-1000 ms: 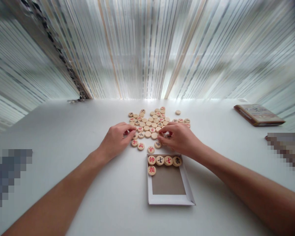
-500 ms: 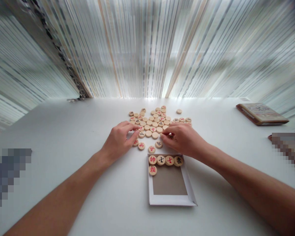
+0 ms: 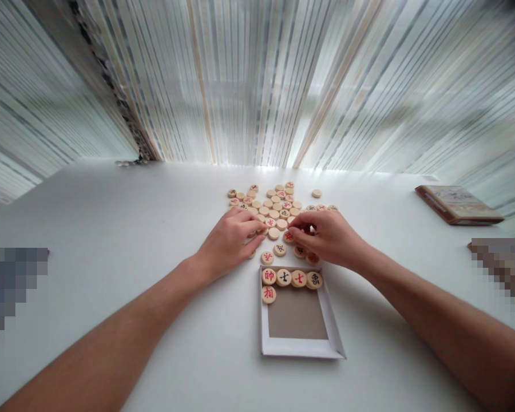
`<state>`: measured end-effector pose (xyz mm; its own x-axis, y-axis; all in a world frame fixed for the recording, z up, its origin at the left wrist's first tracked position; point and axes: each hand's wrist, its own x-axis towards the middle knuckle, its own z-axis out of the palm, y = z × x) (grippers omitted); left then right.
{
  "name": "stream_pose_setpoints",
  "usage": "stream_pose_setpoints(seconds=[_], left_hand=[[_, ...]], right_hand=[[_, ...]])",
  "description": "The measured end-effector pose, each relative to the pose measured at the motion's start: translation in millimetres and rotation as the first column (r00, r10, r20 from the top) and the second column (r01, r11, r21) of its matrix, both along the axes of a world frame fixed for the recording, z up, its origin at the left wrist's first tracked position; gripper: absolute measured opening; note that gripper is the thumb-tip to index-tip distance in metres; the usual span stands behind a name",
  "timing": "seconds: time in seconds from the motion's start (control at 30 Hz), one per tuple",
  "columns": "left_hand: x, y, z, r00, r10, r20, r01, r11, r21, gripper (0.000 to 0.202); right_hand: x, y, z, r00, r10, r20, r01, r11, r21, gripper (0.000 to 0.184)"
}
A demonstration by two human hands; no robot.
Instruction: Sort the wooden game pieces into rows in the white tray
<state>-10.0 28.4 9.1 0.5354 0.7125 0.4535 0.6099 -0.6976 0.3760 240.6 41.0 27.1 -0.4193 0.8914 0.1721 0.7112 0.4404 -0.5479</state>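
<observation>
Round wooden xiangqi pieces [image 3: 273,233] lie in a loose cluster on the white table, some blank side up, others showing red or black characters. My left hand [image 3: 232,237] reaches in from the left, thumb and forefinger slightly apart over the near pieces, covering several. From the right, my right hand [image 3: 321,233] has thumb and forefinger drawn together above a red-marked piece [image 3: 288,236]; whatever sits between the tips is hidden. Closer to me stands a shallow white box [image 3: 298,348] with a row of pieces along its far side and a red-marked piece [image 3: 268,294] below.
A flat brown box [image 3: 459,205] lies at the right of the white table [image 3: 163,355]. Striped string curtains [image 3: 257,86] hang behind the table. Blurred-out items stand at both side edges. One blank piece [image 3: 316,193] rests apart at the back.
My left hand has moved right, across the near pieces. My right hand has shifted slightly, uncovering pieces near the box. The view has tilted a little.
</observation>
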Motion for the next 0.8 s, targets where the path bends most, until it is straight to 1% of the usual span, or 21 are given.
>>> stream_pose_setpoints(seconds=[0.17,0.27,0.37,0.47,0.53,0.6,0.7,0.8], left_hand=[[2.0,-0.5,0.1,1.000,0.011,-0.003,-0.011,1.000,0.007,0.015],[2.6,-3.1,1.6,0.998,0.044,0.036,-0.045,0.999,0.023,0.014],[4.6,-8.7,6.4,0.986,0.107,0.126,-0.109,0.994,0.007,0.017],[10.3,-17.4,12.3,0.961,0.124,0.247,-0.100,0.989,-0.105,0.020],[15.9,-23.8,15.5,0.939,0.128,0.318,-0.059,0.974,-0.219,0.025],[21.2,-29.3,18.0,0.920,0.137,0.367,-0.020,0.952,-0.306,0.026],[25.5,-34.2,20.7,0.902,0.139,0.409,0.014,0.936,-0.351,0.022],[24.2,-35.6,22.4,0.889,0.149,0.433,0.028,0.927,-0.375,0.022]], right_hand=[[1.8,1.8,0.3,0.999,-0.017,-0.037,0.016,1.000,-0.021,0.019],[4.3,3.6,1.6,0.997,-0.029,-0.065,0.028,1.000,-0.015,0.022],[4.1,2.4,5.3,0.983,-0.041,-0.180,0.023,0.995,-0.098,0.026],[-1.7,-4.8,12.2,0.925,-0.090,-0.370,0.007,0.975,-0.220,0.028],[-7.8,-12.2,17.3,0.859,-0.136,-0.494,-0.008,0.961,-0.277,0.029],[-13.8,-19.7,21.0,0.790,-0.159,-0.592,-0.037,0.952,-0.305,0.029],[-20.3,-27.9,22.9,0.727,-0.154,-0.669,-0.103,0.939,-0.328,0.031],[-23.2,-32.0,22.8,0.714,-0.151,-0.683,-0.133,0.929,-0.344,0.034]])
